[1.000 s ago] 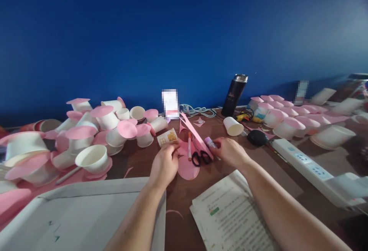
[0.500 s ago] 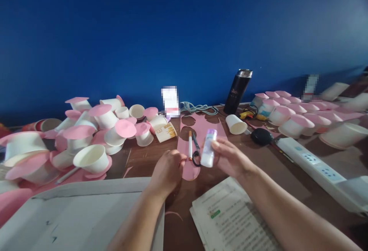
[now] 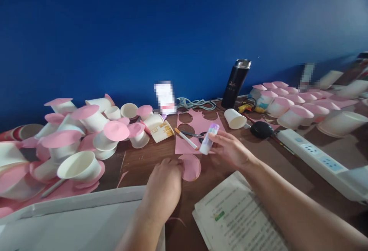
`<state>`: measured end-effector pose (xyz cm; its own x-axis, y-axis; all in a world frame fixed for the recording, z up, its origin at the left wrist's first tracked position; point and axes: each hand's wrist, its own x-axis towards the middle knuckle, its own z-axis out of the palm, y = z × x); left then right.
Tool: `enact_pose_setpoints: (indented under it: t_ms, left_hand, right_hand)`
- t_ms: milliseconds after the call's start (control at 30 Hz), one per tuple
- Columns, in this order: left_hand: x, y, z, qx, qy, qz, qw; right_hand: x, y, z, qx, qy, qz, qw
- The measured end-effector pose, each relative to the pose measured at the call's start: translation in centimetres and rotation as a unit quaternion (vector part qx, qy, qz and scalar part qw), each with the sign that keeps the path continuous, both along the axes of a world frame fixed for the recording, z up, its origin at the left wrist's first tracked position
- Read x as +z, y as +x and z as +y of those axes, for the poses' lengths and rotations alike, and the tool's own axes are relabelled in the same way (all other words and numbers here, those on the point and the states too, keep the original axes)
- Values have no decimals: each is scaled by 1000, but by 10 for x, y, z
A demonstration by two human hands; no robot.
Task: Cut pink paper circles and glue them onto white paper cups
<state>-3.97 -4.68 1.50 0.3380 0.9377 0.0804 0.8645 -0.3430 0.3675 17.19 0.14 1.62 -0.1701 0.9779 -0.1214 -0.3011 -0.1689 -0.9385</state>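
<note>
My right hand (image 3: 230, 146) grips a glue stick (image 3: 209, 139) with a white barrel and purple end, tilted above the table. My left hand (image 3: 164, 185) is closed, its fingertips at the left edge of a pink paper circle (image 3: 192, 167); how the fingers pinch it is partly hidden. Just beyond lies a pink sheet (image 3: 181, 146) with round holes cut out. On that sheet rest scissors (image 3: 190, 133), partly behind the glue stick, and a slim white stick with orange ends (image 3: 186, 139).
Paper cups with pink discs (image 3: 116, 132) crowd the left; more capped cups (image 3: 300, 114) stand right. A black flask (image 3: 236, 84), a tipped white cup (image 3: 235, 119), a power strip (image 3: 316, 159), printed pages (image 3: 230, 212) and a white box (image 3: 86, 220) surround my hands.
The pink circle now lies apart from the holed sheet, with my left hand at its edge. The scissors and slim stick have turned. The glue stick tilts more. The view has shifted slightly.
</note>
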Motion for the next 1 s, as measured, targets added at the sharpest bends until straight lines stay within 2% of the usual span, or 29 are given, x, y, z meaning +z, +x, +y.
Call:
enact_pose_setpoints:
  t_ms: [100,200,367,500,600,700,800,1000]
  left_hand:
    - [0,1,-1,-36,-3,64,997]
    - [3,3,0,-31,-23,92,995]
    - [2,2,2,10,-7,57,998]
    - [-2,0,0,-2,-2,20,1000]
    - [-4,-1,-3,-26,-3,13,1000]
    - [-3,-1,-4,-22,-18,35,999]
    - [3,1,-5,-23,-31,60,997]
    - [15,3,-7,-36,-46,87,994]
  right_hand:
    - [0,1,2,-45,41,-23,998]
    - [2,-6,-5,-22,88,-80,993]
    - [2,-15,-18,-29,179,-230,956]
    - [0,-15,-17,-41,182,-226,956]
    - [2,-15,-15,-20,142,-171,975]
    - [5,-13,-15,70,36,-92,993]
    - [8,-7,-14,174,-65,-20,982]
    - [18,6,-13,228,-118,-1,966]
